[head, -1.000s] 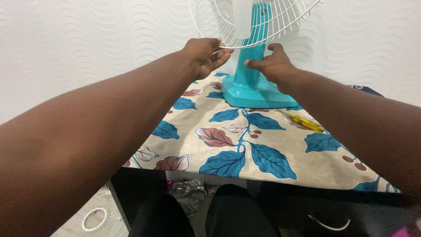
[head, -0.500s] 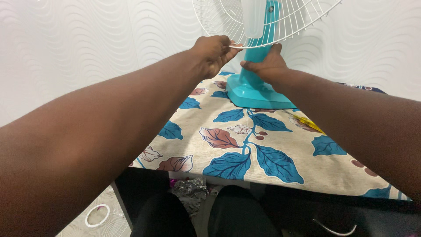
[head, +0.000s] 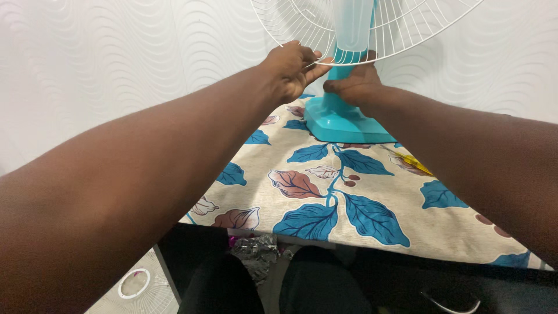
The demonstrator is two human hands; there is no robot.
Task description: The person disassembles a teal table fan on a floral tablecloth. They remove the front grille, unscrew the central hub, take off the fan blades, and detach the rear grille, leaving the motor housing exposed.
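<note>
The white wire fan guard is sitting at the top of the turquoise plastic table fan, near the wall. The left hand is pinching its lower rim, steadying it. The right hand is curling closed just beneath, apparently bracing the stand; what it grasps I cannot tell. A yellow-handled screwdriver is lying on the leaf-patterned tablecloth.

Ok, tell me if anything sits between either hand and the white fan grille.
Nothing visible does. The left hand already pinches the lower rim of the white fan grille, and the right hand is up against it in front of the teal stand.
</note>
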